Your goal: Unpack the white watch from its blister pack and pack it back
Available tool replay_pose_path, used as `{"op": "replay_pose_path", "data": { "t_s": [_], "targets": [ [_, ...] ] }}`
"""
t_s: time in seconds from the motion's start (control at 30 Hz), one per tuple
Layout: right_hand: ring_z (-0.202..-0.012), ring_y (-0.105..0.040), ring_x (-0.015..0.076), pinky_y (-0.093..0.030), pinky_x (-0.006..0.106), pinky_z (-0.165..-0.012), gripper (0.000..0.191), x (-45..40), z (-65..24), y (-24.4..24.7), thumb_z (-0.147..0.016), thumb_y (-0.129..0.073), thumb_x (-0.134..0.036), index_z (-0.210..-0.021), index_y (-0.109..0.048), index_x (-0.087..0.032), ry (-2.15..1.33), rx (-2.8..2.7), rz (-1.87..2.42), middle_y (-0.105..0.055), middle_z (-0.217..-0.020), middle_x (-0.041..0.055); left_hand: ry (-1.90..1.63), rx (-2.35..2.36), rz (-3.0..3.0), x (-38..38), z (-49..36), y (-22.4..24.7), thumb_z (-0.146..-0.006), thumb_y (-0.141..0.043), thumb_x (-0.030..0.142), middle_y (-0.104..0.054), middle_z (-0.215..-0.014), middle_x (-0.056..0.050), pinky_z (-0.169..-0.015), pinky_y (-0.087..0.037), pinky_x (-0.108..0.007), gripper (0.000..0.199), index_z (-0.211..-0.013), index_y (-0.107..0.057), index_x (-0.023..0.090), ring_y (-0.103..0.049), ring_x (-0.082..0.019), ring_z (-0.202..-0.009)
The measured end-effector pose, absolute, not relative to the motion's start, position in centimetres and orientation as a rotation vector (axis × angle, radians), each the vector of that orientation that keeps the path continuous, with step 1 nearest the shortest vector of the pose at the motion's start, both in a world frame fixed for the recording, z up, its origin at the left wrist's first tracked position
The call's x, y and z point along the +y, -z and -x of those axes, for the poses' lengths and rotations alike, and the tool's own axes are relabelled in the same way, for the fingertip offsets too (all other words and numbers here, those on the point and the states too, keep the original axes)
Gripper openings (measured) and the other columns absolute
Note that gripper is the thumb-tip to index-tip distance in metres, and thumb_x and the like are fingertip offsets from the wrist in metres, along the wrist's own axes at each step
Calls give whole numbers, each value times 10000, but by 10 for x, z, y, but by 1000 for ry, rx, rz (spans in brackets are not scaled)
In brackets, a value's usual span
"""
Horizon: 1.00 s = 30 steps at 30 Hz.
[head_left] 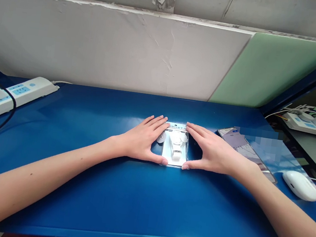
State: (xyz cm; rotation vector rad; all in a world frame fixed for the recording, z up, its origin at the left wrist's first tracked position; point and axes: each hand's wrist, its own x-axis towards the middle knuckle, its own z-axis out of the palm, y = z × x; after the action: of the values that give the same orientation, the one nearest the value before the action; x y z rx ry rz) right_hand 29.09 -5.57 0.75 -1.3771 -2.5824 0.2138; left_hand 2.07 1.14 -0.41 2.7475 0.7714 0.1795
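Observation:
A small clear packet (167, 153) lies flat on the blue table, with a white plastic piece (177, 145) inside and printed characters along its top edge. My left hand (145, 138) rests at the packet's left side, fingers stretched out and the thumb on its lower left corner. On the other side, my right hand (215, 150) lies with fingers extended, its fingertips at the upper right corner and its thumb at the lower right one. A round silvery disc (161, 137) shows beside the packet, partly covered by my left hand.
A phone (241, 144) lies beyond my right wrist, near a white mouse (301, 185). At the left stands a white power strip (20, 93) with a black cable (13, 114). A wall (111, 49) closes off the back of the blue table (134, 201). Another power strip (304, 123) sits beyond the right-hand frame.

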Motion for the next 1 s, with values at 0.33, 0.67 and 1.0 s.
{"op": "replay_pose_path", "data": {
  "t_s": [0.33, 0.67, 1.0],
  "targets": [
    [-1484, -293, 419, -367, 584, -1162, 1202, -55, -296, -15, -719, -598, -829, -1574, -271, -50, -328, -2656, 1493, -308, -1602, 262, -123, 796, -2765, 12, -21, 5, -722, -520, 900, -195, -1632, -243, -1239, -117, -521, 1220, -1555, -277, 44, -153, -392, -1531],
    [-1495, -268, 418, -356, 609, -1151, 1114, -55, -297, -21, -713, -646, -795, -1559, -356, -131, -395, -2669, 1488, -293, -1617, 237, -105, 767, -2751, 11, -19, 1, -713, -538, 896, -193, -1640, -222, -1242, -101, -526, 1209, -1554, -296, 61, -124, -395, -1535],
    [-1514, -213, 403, -316, 561, -1191, 1235, -58, -297, -17, -697, -589, -855, -1571, -279, -39, -362, -2709, 1476, -244, -1624, 260, -77, 773, -2783, 10, -19, -1, -685, -540, 914, -213, -1638, -208, -1246, -83, -520, 1217, -1541, -325, 76, -122, -382, -1539]
  ]
}}
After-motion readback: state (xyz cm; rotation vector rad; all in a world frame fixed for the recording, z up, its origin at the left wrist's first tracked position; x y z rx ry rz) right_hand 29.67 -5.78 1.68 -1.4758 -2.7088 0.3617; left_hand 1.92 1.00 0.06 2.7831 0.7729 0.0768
